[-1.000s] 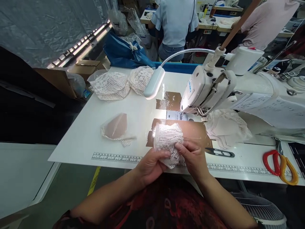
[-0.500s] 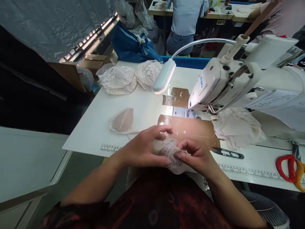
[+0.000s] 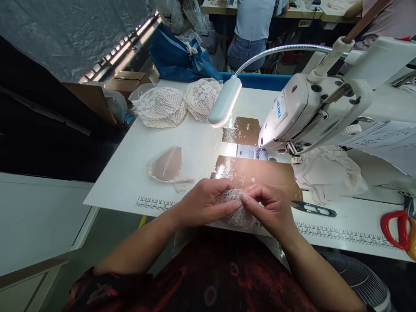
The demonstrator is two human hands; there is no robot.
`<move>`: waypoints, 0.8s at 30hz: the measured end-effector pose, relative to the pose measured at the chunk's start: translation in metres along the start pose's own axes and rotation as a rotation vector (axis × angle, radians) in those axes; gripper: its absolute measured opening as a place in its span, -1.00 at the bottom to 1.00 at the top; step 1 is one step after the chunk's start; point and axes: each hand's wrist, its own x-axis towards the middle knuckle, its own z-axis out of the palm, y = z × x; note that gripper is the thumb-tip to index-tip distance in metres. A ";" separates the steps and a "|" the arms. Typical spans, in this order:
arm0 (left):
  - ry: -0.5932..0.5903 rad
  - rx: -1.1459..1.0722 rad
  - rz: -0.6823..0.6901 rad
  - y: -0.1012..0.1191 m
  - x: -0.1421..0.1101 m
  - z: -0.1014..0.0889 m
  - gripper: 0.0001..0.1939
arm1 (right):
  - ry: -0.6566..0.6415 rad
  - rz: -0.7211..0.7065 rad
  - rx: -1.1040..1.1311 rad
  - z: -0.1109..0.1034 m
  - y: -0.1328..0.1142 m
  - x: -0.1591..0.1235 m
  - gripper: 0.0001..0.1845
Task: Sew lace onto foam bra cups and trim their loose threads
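Observation:
A white lace bra cup (image 3: 238, 216) is held between both hands at the table's front edge. My left hand (image 3: 212, 201) is closed on its left side, thumb on top of the lace. My right hand (image 3: 268, 208) pinches the cup's upper right edge between thumb and fingers; the fingertips of both hands nearly meet. Left of the hands, a beige cup piece (image 3: 167, 164) with a pale lace edge lies on the white table. Beyond the hands stands the sewing machine (image 3: 292, 112), its needle area lit by the lamp (image 3: 225, 102).
Lace cups (image 3: 160, 106) are piled at the table's back left. Pale fabric pieces (image 3: 328, 173) lie right of the needle. Thread snips (image 3: 313, 209) and red-and-orange-handled scissors (image 3: 396, 229) rest near the front ruler (image 3: 341, 234). A co-worker (image 3: 253, 26) sits behind the blue table edge.
My left hand has closed in on the lace cup, its fingers now gripping where they were spread before. The right hand keeps its pinch. The view has shifted slightly.

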 end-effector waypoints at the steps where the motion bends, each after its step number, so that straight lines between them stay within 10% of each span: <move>1: 0.003 0.001 -0.005 0.000 0.002 0.000 -0.80 | 0.005 0.003 -0.016 0.000 0.000 0.000 -0.84; 24: 0.006 0.031 0.140 -0.001 0.002 0.010 -0.69 | -0.086 0.145 -0.114 -0.006 -0.004 -0.007 -0.66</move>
